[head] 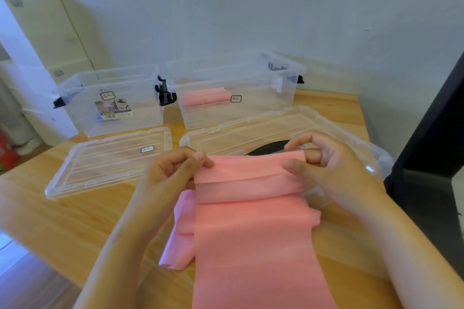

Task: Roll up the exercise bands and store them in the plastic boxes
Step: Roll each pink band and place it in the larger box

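Observation:
A long pink exercise band (253, 233) lies on the wooden table, running toward me, with its far end folded over into the start of a roll. My left hand (170, 170) pinches the left end of that fold. My right hand (324, 160) pinches the right end. Two clear plastic boxes stand open at the back: the left box (82, 118) looks empty, and the right box (253, 113) holds a rolled pink band (203, 99). A black band (268, 147) peeks out behind the fold, between my hands.
Two clear lids lie flat in front of the boxes, the left lid (105, 163) and the right lid (251, 130). A second pink strip (179, 241) lies left of the band. A dark object (434, 133) stands past the table's right edge.

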Tool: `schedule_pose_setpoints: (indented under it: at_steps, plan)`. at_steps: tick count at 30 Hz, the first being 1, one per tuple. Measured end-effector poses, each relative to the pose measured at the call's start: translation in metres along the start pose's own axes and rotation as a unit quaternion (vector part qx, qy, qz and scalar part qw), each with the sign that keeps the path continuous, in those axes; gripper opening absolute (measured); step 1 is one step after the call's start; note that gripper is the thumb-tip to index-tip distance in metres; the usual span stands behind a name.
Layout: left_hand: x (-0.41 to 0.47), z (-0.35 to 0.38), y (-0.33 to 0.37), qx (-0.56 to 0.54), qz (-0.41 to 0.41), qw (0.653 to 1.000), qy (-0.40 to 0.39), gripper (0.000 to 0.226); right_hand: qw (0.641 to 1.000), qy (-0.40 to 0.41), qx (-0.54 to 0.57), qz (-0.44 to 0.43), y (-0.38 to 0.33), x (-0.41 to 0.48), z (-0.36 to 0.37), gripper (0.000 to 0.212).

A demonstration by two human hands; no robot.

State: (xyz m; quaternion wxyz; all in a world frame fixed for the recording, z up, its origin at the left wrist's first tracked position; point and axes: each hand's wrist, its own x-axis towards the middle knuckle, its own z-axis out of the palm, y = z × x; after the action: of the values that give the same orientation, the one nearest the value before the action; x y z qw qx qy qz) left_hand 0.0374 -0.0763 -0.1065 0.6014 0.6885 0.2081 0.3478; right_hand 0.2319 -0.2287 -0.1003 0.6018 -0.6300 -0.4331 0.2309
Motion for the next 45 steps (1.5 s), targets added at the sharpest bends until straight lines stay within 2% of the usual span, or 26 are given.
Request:
schedule_pose_setpoints:
  at_steps: [2, 5, 7, 11, 18, 23, 25, 27, 30, 35, 37, 40, 42, 45]
  plan:
    - [0.001, 0.0, 0.001, -0.004, 0.006, 1.0, 0.004, 0.019, 1.0, 0.0, -0.003, 0.008, -0.002, -0.001, 0.0, 0.023]
    - [0.001, -0.002, 0.001, 0.016, 0.009, 1.0, -0.005, 0.008, 1.0, 0.007, -0.015, 0.025, -0.002, -0.001, 0.001, 0.023]
    - [0.001, -0.003, -0.001, 0.043, 0.008, 0.999, -0.004, 0.017, 0.999, 0.019, -0.017, 0.033, -0.002, -0.001, 0.001, 0.021]
    - [0.002, -0.001, -0.003, 0.015, -0.004, 1.0, 0.017, 0.031, 0.999, 0.015, -0.02, 0.034, -0.003, -0.002, 0.0, 0.014]
    - [0.001, -0.002, 0.004, 0.002, 0.008, 1.0, 0.011, 0.018, 0.999, 0.022, 0.017, 0.027, -0.004, -0.002, -0.002, 0.007]
    - [0.001, -0.004, 0.005, 0.019, 0.026, 0.999, 0.01, 0.018, 0.999, 0.014, 0.038, 0.021, -0.008, -0.005, -0.002, 0.021]
    - [0.001, -0.008, 0.005, 0.019, 0.032, 0.999, 0.01, 0.015, 0.997, 0.014, 0.072, 0.025, -0.01, -0.006, -0.001, 0.018]
    - [0.001, -0.014, 0.004, -0.005, 0.032, 0.999, -0.001, 0.021, 0.994, 0.01, 0.107, 0.03, -0.011, -0.006, 0.0, 0.013]
    - [0.0, -0.021, 0.003, -0.055, 0.036, 0.998, -0.026, 0.045, 0.988, 0.0, 0.149, 0.041, -0.012, -0.007, 0.001, 0.009]
    - [-0.003, -0.024, 0.004, -0.117, 0.041, 0.99, -0.063, 0.035, 0.975, -0.008, 0.219, 0.028, -0.01, -0.006, -0.002, 0.011]
    - [-0.002, -0.024, 0.004, -0.111, 0.031, 0.991, -0.065, 0.021, 0.978, -0.013, 0.207, 0.023, -0.008, -0.006, -0.005, 0.019]
    - [-0.002, -0.022, 0.005, -0.076, 0.042, 0.996, -0.03, 0.022, 0.984, -0.034, 0.174, 0.009, -0.008, -0.005, -0.006, 0.008]
    - [-0.002, -0.018, 0.007, -0.017, 0.062, 0.998, 0.0, 0.008, 0.995, -0.018, 0.096, -0.003, -0.009, -0.004, -0.004, 0.006]
    - [-0.002, -0.011, 0.006, 0.061, 0.089, 0.993, 0.037, 0.026, 1.0, 0.014, 0.003, -0.02, -0.008, -0.003, 0.0, 0.006]
